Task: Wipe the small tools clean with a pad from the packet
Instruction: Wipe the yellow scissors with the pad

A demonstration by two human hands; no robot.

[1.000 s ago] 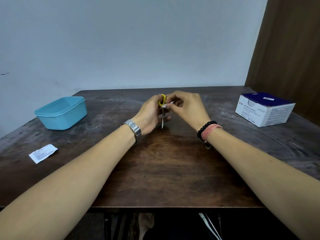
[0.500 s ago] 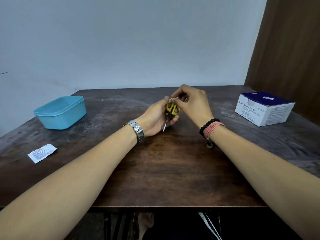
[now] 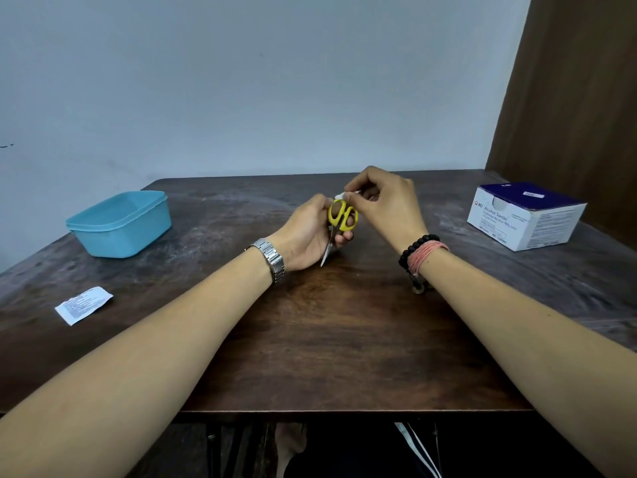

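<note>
Mid-worktop (image 3: 310, 339), well clear of every edge, the left hand (image 3: 306, 232) grips small scissors (image 3: 339, 222); the right hand (image 3: 382, 201) pinches a mostly hidden pad (image 3: 339, 195).

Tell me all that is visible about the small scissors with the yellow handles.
The scissors are small, with two yellow loop handles that look like plastic and thin, metallic-looking blades. The blades are closed together and point down towards the table; the handles are on top. The left hand holds them above the middle of the table, its fingers curled around them. The right hand pinches a small white pad at the top of the handles.
</note>
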